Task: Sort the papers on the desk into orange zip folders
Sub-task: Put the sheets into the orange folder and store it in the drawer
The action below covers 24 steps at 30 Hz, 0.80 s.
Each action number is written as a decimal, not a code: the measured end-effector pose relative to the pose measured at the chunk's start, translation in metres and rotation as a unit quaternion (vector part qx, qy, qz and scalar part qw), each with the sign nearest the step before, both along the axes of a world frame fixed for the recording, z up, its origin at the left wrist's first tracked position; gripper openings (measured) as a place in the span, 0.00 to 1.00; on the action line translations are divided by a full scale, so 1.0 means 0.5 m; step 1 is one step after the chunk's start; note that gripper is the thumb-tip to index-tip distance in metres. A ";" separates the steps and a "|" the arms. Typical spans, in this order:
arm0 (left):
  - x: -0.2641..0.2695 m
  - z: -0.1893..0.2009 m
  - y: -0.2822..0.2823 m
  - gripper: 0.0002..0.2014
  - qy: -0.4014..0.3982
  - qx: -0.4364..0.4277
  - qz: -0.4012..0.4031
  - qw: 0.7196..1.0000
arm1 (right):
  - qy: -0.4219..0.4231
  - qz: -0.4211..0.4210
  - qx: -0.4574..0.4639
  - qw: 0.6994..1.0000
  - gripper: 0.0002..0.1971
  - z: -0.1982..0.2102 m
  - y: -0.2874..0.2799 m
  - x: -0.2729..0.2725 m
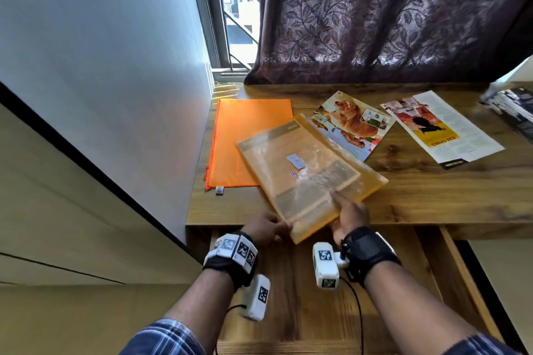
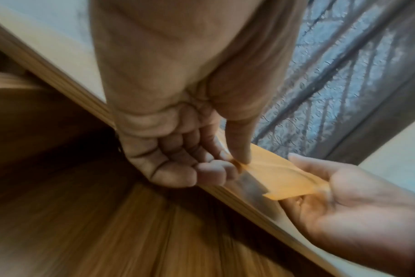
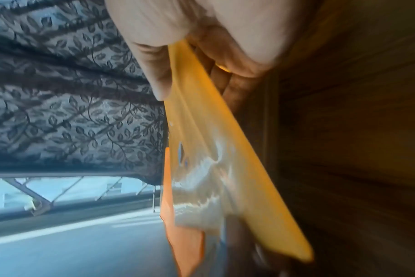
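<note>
A translucent orange zip folder (image 1: 310,173) with a printed sheet inside lies tilted over the desk's front edge. My left hand (image 1: 266,228) pinches its near corner (image 2: 243,165) between thumb and fingers. My right hand (image 1: 347,217) grips the near edge, thumb on top (image 3: 159,78) and fingers beneath. A second, opaque orange folder (image 1: 248,138) lies flat at the desk's left. A food-picture page (image 1: 350,121) is partly under the held folder. Another magazine page (image 1: 441,128) lies to the right.
The wooden desk (image 1: 432,190) meets a white wall on the left and a leaf-patterned curtain (image 1: 389,14) at the back. A dark magazine (image 1: 513,106) sits at the far right edge. An open drawer (image 1: 302,311) extends below my wrists.
</note>
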<state>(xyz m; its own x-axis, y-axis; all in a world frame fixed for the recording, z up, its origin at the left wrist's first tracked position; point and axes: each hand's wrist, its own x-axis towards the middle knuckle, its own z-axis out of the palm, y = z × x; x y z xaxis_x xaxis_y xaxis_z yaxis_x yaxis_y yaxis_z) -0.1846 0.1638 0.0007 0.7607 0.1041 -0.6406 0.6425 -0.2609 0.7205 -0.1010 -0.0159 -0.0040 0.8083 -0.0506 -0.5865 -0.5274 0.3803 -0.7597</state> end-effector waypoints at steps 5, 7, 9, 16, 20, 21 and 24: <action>-0.001 -0.003 -0.025 0.12 0.038 -0.031 -0.017 0.999 | 0.006 0.005 -0.066 0.998 0.19 -0.020 -0.002 -0.021; 0.003 -0.005 0.005 0.15 0.010 -0.015 0.049 0.999 | -0.007 0.004 -0.081 0.997 0.17 -0.020 -0.027 -0.019; 0.011 -0.017 0.058 0.17 -0.048 0.078 0.137 0.986 | -0.027 0.000 -0.098 0.995 0.14 -0.013 -0.062 -0.020; 0.001 -0.008 0.139 0.30 -0.158 0.094 0.287 0.940 | -0.070 0.035 -0.112 0.991 0.08 0.028 -0.214 -0.062; -0.030 -0.016 0.107 0.20 -0.184 0.076 0.203 0.959 | -0.080 0.056 -0.107 0.989 0.09 0.033 -0.283 -0.103; -0.036 -0.021 0.101 0.18 -0.193 0.099 0.195 0.957 | -0.079 0.056 -0.109 0.989 0.10 0.031 -0.295 -0.108; -0.055 -0.015 0.076 0.15 -0.195 0.124 0.188 0.955 | -0.078 0.076 -0.124 0.986 0.13 0.030 -0.324 -0.123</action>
